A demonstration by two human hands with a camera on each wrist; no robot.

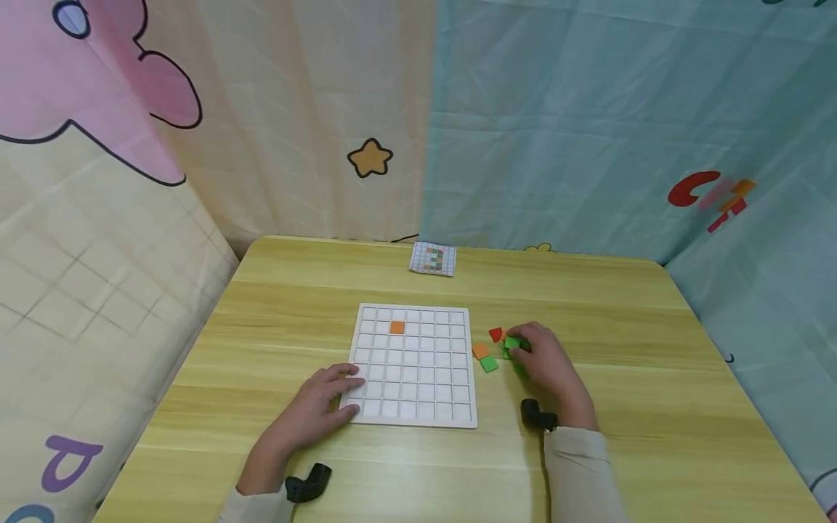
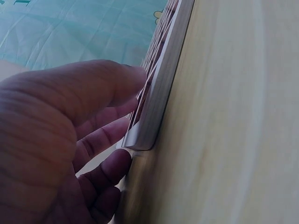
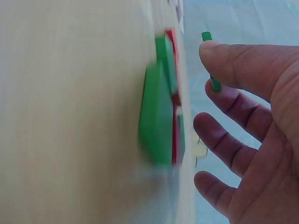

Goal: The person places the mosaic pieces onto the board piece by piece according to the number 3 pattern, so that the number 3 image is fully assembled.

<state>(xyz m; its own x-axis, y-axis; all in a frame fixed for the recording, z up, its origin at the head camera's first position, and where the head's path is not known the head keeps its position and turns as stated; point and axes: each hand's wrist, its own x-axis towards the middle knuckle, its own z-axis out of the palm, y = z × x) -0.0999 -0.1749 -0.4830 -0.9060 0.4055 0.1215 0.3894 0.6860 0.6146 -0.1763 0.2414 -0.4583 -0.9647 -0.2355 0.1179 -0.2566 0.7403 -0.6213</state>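
A white grid board [image 1: 425, 378] lies on the table, one orange square tile [image 1: 397, 327] sitting in a cell of its upper part. My left hand [image 1: 310, 410] rests at the board's lower left edge, fingers loosely spread over the rim. To the right of the board, my right hand [image 1: 549, 363] pinches a green square tile [image 3: 216, 83] between thumb and index finger, held above the table. Around that hand lie loose tiles: a red one [image 1: 495, 334] with a curved side, an orange square [image 1: 480, 351] and a green square [image 1: 489, 364]. Others there are partly hidden by the hand.
Behind the board, near the far table edge, lies a small card [image 1: 433, 259] printed with a coloured grid pattern. The wooden table [image 1: 261, 312] is bounded by printed curtains [image 1: 556, 131] at the back and sides. Black wrist devices [image 1: 309, 483] sit by both cuffs.
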